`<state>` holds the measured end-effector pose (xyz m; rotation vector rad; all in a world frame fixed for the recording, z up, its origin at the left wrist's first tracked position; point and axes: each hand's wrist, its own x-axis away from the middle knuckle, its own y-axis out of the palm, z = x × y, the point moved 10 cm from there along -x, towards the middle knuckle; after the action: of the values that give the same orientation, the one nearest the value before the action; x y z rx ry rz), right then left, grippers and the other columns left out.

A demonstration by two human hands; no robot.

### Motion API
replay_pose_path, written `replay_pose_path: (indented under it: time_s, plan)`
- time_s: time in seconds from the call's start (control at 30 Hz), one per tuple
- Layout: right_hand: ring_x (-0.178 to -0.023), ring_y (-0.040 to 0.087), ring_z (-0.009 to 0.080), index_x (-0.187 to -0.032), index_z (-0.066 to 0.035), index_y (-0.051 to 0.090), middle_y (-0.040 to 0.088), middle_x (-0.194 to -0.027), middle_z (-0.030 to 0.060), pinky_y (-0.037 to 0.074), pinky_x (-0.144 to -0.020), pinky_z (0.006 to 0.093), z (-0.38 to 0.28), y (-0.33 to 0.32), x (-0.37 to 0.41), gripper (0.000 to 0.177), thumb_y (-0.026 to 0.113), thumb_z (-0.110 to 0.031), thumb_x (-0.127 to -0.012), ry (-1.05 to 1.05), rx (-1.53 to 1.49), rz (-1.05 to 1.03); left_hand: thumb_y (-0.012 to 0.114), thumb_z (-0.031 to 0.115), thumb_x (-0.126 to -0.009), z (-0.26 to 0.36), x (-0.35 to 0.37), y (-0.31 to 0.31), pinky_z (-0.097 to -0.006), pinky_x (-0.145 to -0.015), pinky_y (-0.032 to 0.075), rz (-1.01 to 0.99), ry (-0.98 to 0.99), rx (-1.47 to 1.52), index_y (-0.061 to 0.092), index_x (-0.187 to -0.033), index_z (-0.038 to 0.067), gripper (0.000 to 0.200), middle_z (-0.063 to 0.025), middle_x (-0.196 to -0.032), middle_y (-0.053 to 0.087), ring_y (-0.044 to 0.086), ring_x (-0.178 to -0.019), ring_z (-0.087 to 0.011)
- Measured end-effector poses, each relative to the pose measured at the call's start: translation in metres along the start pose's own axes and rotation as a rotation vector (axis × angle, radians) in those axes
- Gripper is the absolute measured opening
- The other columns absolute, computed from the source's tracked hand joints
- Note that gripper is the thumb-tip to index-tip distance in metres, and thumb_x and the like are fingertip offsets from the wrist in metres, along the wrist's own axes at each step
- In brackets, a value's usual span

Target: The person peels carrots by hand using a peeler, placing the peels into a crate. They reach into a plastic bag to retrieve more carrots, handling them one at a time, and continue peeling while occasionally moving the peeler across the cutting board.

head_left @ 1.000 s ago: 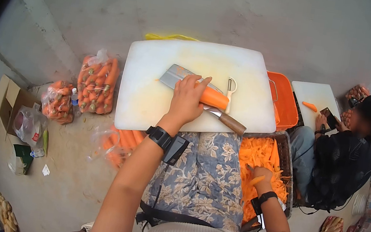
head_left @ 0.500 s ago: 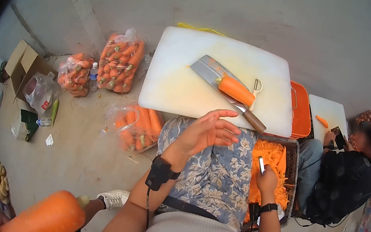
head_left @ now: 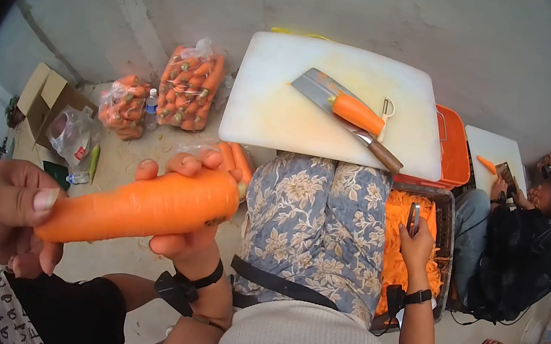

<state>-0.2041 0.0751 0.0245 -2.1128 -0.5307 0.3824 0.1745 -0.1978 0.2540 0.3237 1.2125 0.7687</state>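
My left hand (head_left: pixel 197 235) has its fingers curled behind and over the thick end of a large carrot (head_left: pixel 140 208), with part of the hand hidden by it. Another person's hand (head_left: pixel 8 202) pinches the carrot's narrow end at the left. Low over a crate of orange peelings (head_left: pixel 396 252), my right hand (head_left: pixel 416 248) grips a slim metal peeler (head_left: pixel 413 219) pointing upward. On the white cutting board (head_left: pixel 263 112) ahead lie a cleaver (head_left: pixel 321 89), a carrot (head_left: pixel 359 113) overlapping its blade, and a white-handled peeler (head_left: pixel 387 110).
An orange bin (head_left: pixel 456 146) stands right of the board. Farther right, a person (head_left: pixel 532 234) sits at another white board (head_left: pixel 492 149). Bags of carrots (head_left: pixel 189 90), a water bottle (head_left: pixel 152 102) and a cardboard box (head_left: pixel 48 104) stand on the floor at left.
The other person's carrot has come up and right from the lower left. My left hand has moved down and left from the board's edge and closed around it. My view has shifted slightly.
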Motion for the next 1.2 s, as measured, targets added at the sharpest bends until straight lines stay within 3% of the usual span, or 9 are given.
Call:
replay_pose_path:
  time_s: [0.2, 0.27, 0.3, 0.43, 0.57, 0.83, 0.97, 1.03, 1.2]
  plan:
    - [-0.049, 0.044, 0.0140, -0.083, -0.002, 0.051, 0.044, -0.057, 0.0037, 0.035, -0.047, 0.0294, 0.012, -0.006, 0.010, 0.024, 0.069, -0.016, -0.074, -0.003, -0.159, 0.024, 0.065, 0.050, -0.075, -0.090, 0.040, 0.026, -0.0341, -0.071, 0.050, -0.019, -0.310, -0.007, 0.033, -0.128, 0.013, 0.071, -0.0127, -0.107, 0.051, 0.052, -0.098, -0.0256]
    - [-0.051, 0.046, 0.0113, -0.085, -0.002, 0.050, 0.046, -0.059, 0.0026, 0.036, -0.048, 0.0273, 0.022, -0.015, 0.013, 0.024, 0.068, -0.015, -0.076, 0.009, -0.231, 0.055, 0.055, 0.053, -0.081, -0.143, 0.075, 0.042, -0.0371, -0.071, 0.051, -0.038, -0.675, 0.273, 0.033, -0.128, 0.011, 0.066, -0.0120, -0.101, 0.052, 0.054, -0.093, -0.0244]
    - [-0.053, 0.048, 0.0098, -0.090, -0.003, 0.048, 0.048, -0.061, 0.0020, 0.038, -0.049, 0.0249, 0.024, -0.018, 0.014, 0.025, 0.067, -0.013, -0.077, 0.056, -0.417, 0.075, 0.055, 0.053, -0.081, -0.155, 0.085, 0.051, -0.0371, -0.071, 0.051, -0.040, -0.686, 0.294, 0.033, -0.128, 0.011, 0.066, -0.0120, -0.101, 0.052, 0.054, -0.093, -0.0244]
    - [-0.057, 0.052, 0.0083, -0.105, -0.004, 0.041, 0.052, -0.066, 0.0009, 0.043, -0.053, 0.0201, 0.040, -0.033, 0.019, 0.034, 0.064, -0.010, -0.081, 0.112, -0.779, 0.176, 0.033, 0.052, -0.091, -0.236, 0.179, 0.088, -0.0378, -0.067, 0.052, 0.127, -1.417, 0.512, 0.036, -0.124, 0.006, 0.056, -0.0122, -0.097, 0.054, 0.056, -0.088, -0.0216]
    - [-0.058, 0.053, 0.0084, -0.110, -0.003, 0.037, 0.053, -0.068, 0.0017, 0.044, -0.053, 0.0201, 0.012, -0.080, 0.039, 0.038, 0.062, -0.011, -0.083, 0.183, -0.913, 0.333, 0.032, 0.045, -0.094, -0.288, 0.257, 0.096, -0.0380, -0.065, 0.052, 0.140, -1.694, 0.563, 0.039, -0.124, 0.007, 0.049, -0.0153, -0.098, 0.057, 0.059, -0.085, -0.0248]
    - [-0.064, 0.053, 0.0101, -0.112, -0.001, 0.036, 0.054, -0.082, 0.0056, 0.045, -0.057, 0.0218, -0.026, -0.052, 0.052, 0.033, 0.054, -0.010, -0.086, 0.211, -1.112, 0.312, 0.027, 0.053, -0.092, -0.320, 0.326, 0.102, -0.0309, -0.057, 0.049, 0.226, -1.880, 0.458, 0.047, -0.112, 0.012, 0.050, -0.0067, -0.091, 0.058, 0.059, -0.075, -0.0193]
    - [-0.084, 0.054, 0.0153, -0.113, -0.001, 0.034, 0.051, -0.094, 0.0085, 0.046, -0.075, 0.0265, -0.020, -0.021, 0.047, 0.033, 0.053, -0.008, -0.086, 0.158, -0.973, 0.280, 0.026, 0.053, -0.093, -0.313, 0.331, 0.092, -0.0237, -0.051, 0.044, 0.237, -1.906, 0.319, 0.047, -0.110, 0.015, 0.047, -0.0014, -0.081, 0.055, 0.054, -0.062, -0.0113]
    - [-0.096, 0.053, 0.0206, -0.111, 0.001, 0.037, 0.051, -0.106, 0.0131, 0.043, -0.086, 0.0322, -0.026, -0.018, 0.042, 0.031, 0.052, -0.010, -0.087, 0.151, -0.626, 0.268, 0.027, 0.051, -0.093, -0.316, 0.334, 0.086, -0.0230, -0.048, 0.042, 0.223, -1.895, 0.301, 0.047, -0.109, 0.015, 0.045, -0.0002, -0.077, 0.054, 0.052, -0.059, -0.0098]
    - [-0.107, 0.050, 0.0266, -0.110, 0.004, 0.038, 0.048, -0.118, 0.0199, 0.037, -0.095, 0.0370, -0.029, -0.006, 0.031, 0.030, 0.051, -0.012, -0.087, 0.080, -0.590, 0.267, 0.028, 0.048, -0.094, -0.319, 0.336, 0.078, -0.0216, -0.042, 0.038, 0.290, -1.907, 0.312, 0.045, -0.108, 0.014, 0.040, 0.0027, -0.068, 0.051, 0.048, -0.051, -0.0075]
